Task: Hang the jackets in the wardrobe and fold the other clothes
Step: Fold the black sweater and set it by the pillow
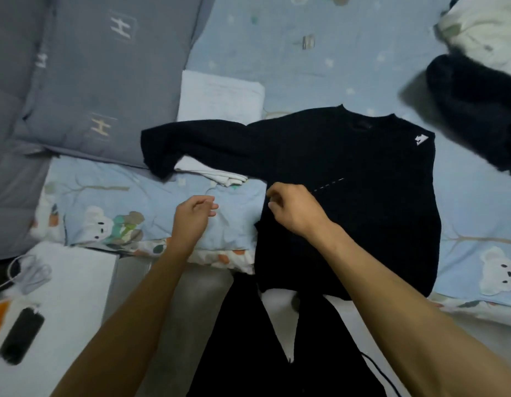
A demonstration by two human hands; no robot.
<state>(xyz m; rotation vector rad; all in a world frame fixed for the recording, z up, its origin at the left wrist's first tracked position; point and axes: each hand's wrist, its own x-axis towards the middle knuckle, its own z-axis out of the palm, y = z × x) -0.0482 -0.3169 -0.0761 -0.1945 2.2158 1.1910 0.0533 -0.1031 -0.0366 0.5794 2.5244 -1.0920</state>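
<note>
A black sweater [348, 173] lies flat on the light blue bed sheet [348, 61], its neck pointing away from me and one sleeve [191, 144] stretched out to the left. My right hand [294, 210] rests on the sweater's left side with fingers curled, pinching the black fabric there. My left hand [192, 219] hovers over the sheet just left of the sweater, fingers loosely curled and holding nothing. A folded white garment [219, 96] lies partly under the sleeve.
A grey quilt [85, 75] covers the bed's left side. Dark clothes [474, 110] and a white item [486, 30] are heaped at the far right. A white table [62, 310] with a cable and a black object [20, 333] stands at lower left.
</note>
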